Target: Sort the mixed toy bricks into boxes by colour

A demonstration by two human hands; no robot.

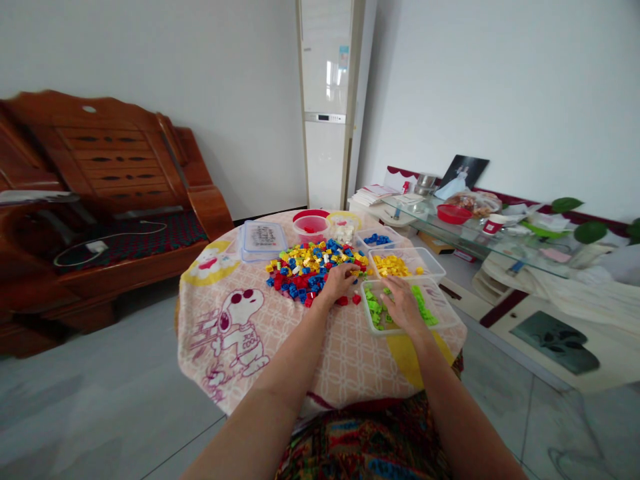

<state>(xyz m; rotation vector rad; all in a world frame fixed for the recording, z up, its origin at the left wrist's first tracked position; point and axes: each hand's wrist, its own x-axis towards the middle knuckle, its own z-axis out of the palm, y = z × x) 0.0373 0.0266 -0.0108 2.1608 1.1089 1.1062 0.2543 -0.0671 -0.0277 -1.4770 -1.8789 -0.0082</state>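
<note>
A heap of mixed plastic building bricks point(300, 267), red, blue, yellow and white, lies on the cloth-covered table. My left hand point(340, 281) is at the heap's right edge, its fingers curled together among the bricks; what they hold is too small to make out. My right hand point(403, 305) hangs over the clear box of green bricks point(370, 328). Between its thumb and forefinger shows a small green brick point(387, 291). Just behind stands a clear box of yellow bricks point(434, 263), and farther back a box of blue bricks point(395, 235).
A pink round tub point(310, 230) with red bricks stands at the table's back, near white bricks point(343, 233). A lidded clear box point(263, 240) lies at the back left. On the right is a cluttered glass shelf point(480, 237); a wooden bench point(115, 180) stands left.
</note>
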